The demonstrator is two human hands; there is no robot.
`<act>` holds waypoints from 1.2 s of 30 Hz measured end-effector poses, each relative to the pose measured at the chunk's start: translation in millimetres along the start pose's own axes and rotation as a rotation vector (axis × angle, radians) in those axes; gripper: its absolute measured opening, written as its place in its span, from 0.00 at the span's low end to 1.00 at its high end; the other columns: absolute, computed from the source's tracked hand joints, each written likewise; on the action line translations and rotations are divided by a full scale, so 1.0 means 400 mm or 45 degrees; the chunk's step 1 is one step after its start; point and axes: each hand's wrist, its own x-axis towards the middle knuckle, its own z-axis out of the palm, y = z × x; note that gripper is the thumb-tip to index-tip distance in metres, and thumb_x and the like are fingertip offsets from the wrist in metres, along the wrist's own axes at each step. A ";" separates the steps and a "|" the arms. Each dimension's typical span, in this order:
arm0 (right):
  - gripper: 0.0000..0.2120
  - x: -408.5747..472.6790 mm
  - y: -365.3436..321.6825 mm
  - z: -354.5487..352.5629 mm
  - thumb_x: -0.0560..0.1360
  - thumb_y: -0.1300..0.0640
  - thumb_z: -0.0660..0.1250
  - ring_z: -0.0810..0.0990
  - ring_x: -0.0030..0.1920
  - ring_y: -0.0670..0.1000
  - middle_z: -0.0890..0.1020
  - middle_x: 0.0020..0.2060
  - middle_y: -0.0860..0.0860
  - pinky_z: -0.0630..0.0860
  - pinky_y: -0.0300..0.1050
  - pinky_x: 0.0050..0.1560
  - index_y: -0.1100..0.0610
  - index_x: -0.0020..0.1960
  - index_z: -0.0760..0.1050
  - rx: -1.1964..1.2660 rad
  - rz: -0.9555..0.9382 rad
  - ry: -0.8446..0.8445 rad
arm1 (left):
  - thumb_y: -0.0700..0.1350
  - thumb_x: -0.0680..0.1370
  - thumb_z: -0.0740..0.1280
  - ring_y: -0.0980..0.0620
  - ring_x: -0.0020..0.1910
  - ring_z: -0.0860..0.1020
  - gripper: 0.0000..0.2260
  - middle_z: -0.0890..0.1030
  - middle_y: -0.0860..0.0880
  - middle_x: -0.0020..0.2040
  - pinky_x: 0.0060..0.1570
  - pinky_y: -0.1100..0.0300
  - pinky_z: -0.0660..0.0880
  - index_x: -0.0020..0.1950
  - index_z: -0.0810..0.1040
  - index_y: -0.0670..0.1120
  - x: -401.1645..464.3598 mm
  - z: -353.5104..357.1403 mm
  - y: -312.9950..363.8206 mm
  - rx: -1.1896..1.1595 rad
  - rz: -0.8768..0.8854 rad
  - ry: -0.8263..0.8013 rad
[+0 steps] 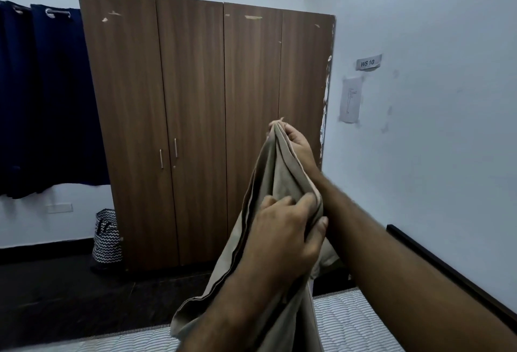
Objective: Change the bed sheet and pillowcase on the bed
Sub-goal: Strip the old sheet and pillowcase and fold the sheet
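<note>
— Where is the sheet?

— The beige sheet [279, 183] hangs bunched between my hands, raised above the bare mattress [349, 321]. My right hand [296, 138] pinches its top corner, fingers curled tight on the cloth; my left hand [282, 228] grips the gathered folds just below it.

— And past your hands?

— A brown wardrobe [193, 116], doors closed. Left of my left hand, a zigzag-patterned basket [107, 237] on the floor and a navy curtain [42, 99]. Right of my right hand, a "WS 10" label [368, 62] on the wall.
</note>
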 end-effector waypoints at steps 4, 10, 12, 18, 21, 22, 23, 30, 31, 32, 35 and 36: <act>0.03 0.075 -0.015 0.001 0.77 0.59 0.68 0.78 0.34 0.44 0.80 0.34 0.48 0.76 0.38 0.39 0.57 0.49 0.79 -0.049 0.071 -0.012 | 0.52 0.81 0.65 0.54 0.32 0.76 0.06 0.77 0.52 0.35 0.36 0.50 0.76 0.51 0.73 0.50 0.048 -0.030 -0.010 -0.424 0.000 -0.194; 0.18 0.179 -0.072 -0.034 0.84 0.56 0.61 0.71 0.33 0.46 0.74 0.31 0.48 0.68 0.37 0.35 0.59 0.37 0.74 -0.409 0.101 0.782 | 0.45 0.81 0.67 0.39 0.47 0.85 0.15 0.85 0.41 0.47 0.48 0.37 0.81 0.68 0.73 0.49 0.072 -0.042 -0.029 -1.087 -0.280 -0.171; 0.16 0.211 -0.090 -0.042 0.85 0.54 0.58 0.73 0.38 0.50 0.76 0.37 0.52 0.64 0.38 0.32 0.61 0.43 0.74 -0.624 0.152 0.911 | 0.43 0.82 0.67 0.36 0.49 0.83 0.09 0.84 0.38 0.48 0.51 0.34 0.79 0.61 0.78 0.42 0.072 -0.045 -0.036 -1.177 -0.358 -0.119; 0.16 0.267 -0.113 -0.076 0.84 0.51 0.59 0.77 0.46 0.52 0.81 0.47 0.52 0.67 0.41 0.44 0.59 0.59 0.81 -0.889 0.133 0.905 | 0.48 0.81 0.68 0.38 0.41 0.79 0.11 0.81 0.37 0.42 0.43 0.35 0.77 0.45 0.81 0.41 0.058 -0.064 -0.072 -1.038 -0.404 0.242; 0.14 0.275 -0.115 -0.107 0.83 0.52 0.62 0.82 0.50 0.54 0.85 0.50 0.54 0.73 0.42 0.47 0.59 0.57 0.82 -0.842 0.169 0.936 | 0.50 0.82 0.68 0.44 0.37 0.81 0.10 0.82 0.47 0.38 0.36 0.42 0.78 0.45 0.82 0.47 0.040 -0.083 -0.095 -0.742 -0.466 0.483; 0.13 0.273 -0.112 -0.112 0.83 0.52 0.63 0.83 0.50 0.54 0.85 0.51 0.54 0.75 0.42 0.49 0.58 0.57 0.82 -0.815 0.173 0.935 | 0.50 0.82 0.67 0.45 0.36 0.81 0.10 0.82 0.48 0.37 0.34 0.44 0.78 0.45 0.82 0.47 0.033 -0.091 -0.101 -0.689 -0.481 0.532; 0.13 0.273 -0.107 -0.117 0.82 0.51 0.63 0.83 0.50 0.54 0.85 0.51 0.54 0.77 0.43 0.51 0.58 0.57 0.82 -0.800 0.171 0.925 | 0.50 0.82 0.67 0.46 0.36 0.81 0.09 0.83 0.48 0.38 0.34 0.46 0.79 0.46 0.82 0.47 0.025 -0.099 -0.106 -0.699 -0.478 0.516; 0.14 0.274 -0.088 -0.120 0.83 0.52 0.63 0.82 0.51 0.53 0.84 0.51 0.55 0.76 0.42 0.51 0.60 0.58 0.81 -0.737 0.135 0.900 | 0.51 0.80 0.71 0.54 0.42 0.81 0.08 0.82 0.50 0.42 0.44 0.57 0.79 0.49 0.80 0.46 -0.029 -0.066 -0.141 -0.695 -0.375 -0.863; 0.14 0.273 -0.087 -0.121 0.83 0.53 0.63 0.83 0.52 0.53 0.84 0.52 0.55 0.76 0.41 0.50 0.61 0.58 0.81 -0.704 0.137 0.904 | 0.52 0.79 0.72 0.55 0.43 0.81 0.10 0.82 0.51 0.43 0.45 0.56 0.79 0.51 0.81 0.45 -0.033 -0.062 -0.163 -0.633 -0.399 -0.959; 0.13 0.269 -0.087 -0.124 0.83 0.53 0.64 0.83 0.51 0.53 0.84 0.51 0.55 0.76 0.41 0.49 0.61 0.58 0.81 -0.692 0.143 0.906 | 0.50 0.80 0.72 0.57 0.43 0.80 0.10 0.83 0.52 0.44 0.45 0.58 0.77 0.52 0.81 0.44 -0.036 -0.063 -0.182 -0.691 -0.426 -0.952; 0.14 0.268 -0.087 -0.154 0.83 0.52 0.63 0.83 0.50 0.53 0.85 0.48 0.54 0.79 0.43 0.52 0.60 0.56 0.82 -0.726 0.153 0.918 | 0.43 0.81 0.70 0.51 0.52 0.82 0.09 0.85 0.45 0.53 0.53 0.59 0.78 0.57 0.83 0.39 -0.043 -0.085 -0.244 -1.314 -0.672 -0.440; 0.14 0.268 -0.088 -0.167 0.83 0.52 0.63 0.83 0.50 0.53 0.85 0.48 0.54 0.80 0.44 0.53 0.61 0.55 0.83 -0.724 0.159 0.929 | 0.45 0.80 0.71 0.47 0.52 0.81 0.12 0.85 0.41 0.54 0.54 0.55 0.78 0.57 0.82 0.38 -0.043 -0.094 -0.263 -1.457 -0.751 -0.272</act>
